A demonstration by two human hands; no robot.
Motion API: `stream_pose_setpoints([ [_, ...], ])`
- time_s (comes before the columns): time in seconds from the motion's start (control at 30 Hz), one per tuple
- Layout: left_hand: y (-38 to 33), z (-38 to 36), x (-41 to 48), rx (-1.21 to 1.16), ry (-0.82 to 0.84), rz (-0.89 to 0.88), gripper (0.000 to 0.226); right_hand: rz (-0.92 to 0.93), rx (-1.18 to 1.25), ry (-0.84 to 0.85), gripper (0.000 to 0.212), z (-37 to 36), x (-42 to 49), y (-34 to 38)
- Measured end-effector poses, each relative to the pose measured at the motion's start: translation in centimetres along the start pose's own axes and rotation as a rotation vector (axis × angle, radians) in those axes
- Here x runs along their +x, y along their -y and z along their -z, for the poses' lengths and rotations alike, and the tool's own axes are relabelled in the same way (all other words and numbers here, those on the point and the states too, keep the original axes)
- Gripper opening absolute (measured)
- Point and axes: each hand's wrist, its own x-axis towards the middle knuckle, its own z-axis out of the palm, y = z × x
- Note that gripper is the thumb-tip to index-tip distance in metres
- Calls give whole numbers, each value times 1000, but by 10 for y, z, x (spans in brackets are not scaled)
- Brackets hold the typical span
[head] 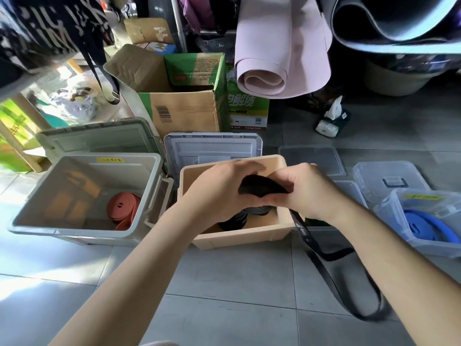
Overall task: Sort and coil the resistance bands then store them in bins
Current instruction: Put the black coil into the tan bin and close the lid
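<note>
We have the black band (262, 187) held between both hands above the beige bin (239, 238). The left hand (224, 193) curls its fingers round the wound part from the left. The right hand (309, 193) grips it from the right, thumb and fingers closed on it. A long tail drops from under the right hand and loops on the floor (224, 283) at the near right, so we judge the coil only partly made.

To do this well, we should keep the left hand tight on the core so the turns do not spring apart. The right hand should feed the tail in flat, without twists, laying each turn square on the one before. We would draw the loop off the floor steadily, not jerk it.

We can read the contents of 3 bins. The beige bin holds black coils (234, 221). The grey bin (74, 233), to the left, holds coiled red bands (123, 207) toward its right side. The clear bin (384, 208), at the right, holds a blue band (424, 228). A blue-grey lid (212, 148) lies just behind the beige bin.
</note>
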Motion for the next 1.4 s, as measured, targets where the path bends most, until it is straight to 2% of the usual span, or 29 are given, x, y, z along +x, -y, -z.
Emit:
stream_pose_setpoints([
  [0.07,-2,1,2,-3,21,-6,41,20,5,-5,43,-2,0,2],
  [0.2,8,1,1,-261,-71,121,34,-35,224,-26,36,4,-2,-6],
  [0.3,16,0,-4,-671,-163,242,34,-55,329,-57,35,4,-4,-16],
  [0.4,19,-3,-7,-1107,-233,289,32,-52,445,-120,29,2,-4,-17],
  [0.5,15,-10,-6,-1362,-263,361,35,-20,620,-216,31,-4,-2,-13],
  [0.6,8,-19,-4,-1520,-235,381,29,8,820,-325,33,-11,1,-12],
  [0.67,6,-19,-5,-1481,-184,387,24,30,771,-325,34,-7,0,-12],
  [0.7,7,-15,-5,-1318,-184,365,25,38,711,-303,36,-4,-2,-13],
  [0.73,9,-10,-5,-1040,-211,304,31,37,654,-273,38,0,-3,-14],
  [0.8,12,0,-2,-444,-198,104,58,18,545,-197,45,4,-4,-15],
  [0.83,10,6,0,-233,-132,16,70,7,487,-158,47,3,-3,-13],
  [0.9,4,9,5,36,-13,-94,72,-7,393,-120,46,-1,0,-11],
  [0.93,2,9,6,102,-10,-130,68,-7,385,-127,44,-2,1,-11],
  [1.0,3,8,6,26,-55,-140,59,-25,459,-168,38,1,2,-10],
  [1.1,7,7,1,-310,-130,-65,56,-18,553,-173,34,6,3,-11],
  [1.27,17,-2,3,-796,-368,-51,46,2,697,-186,31,-5,2,-14],
  [1.33,15,-8,3,-1014,-414,32,43,-12,719,-255,30,-16,4,-15],
  [1.4,13,-12,2,-1093,-411,115,42,-30,716,-310,36,-21,5,-15],
])
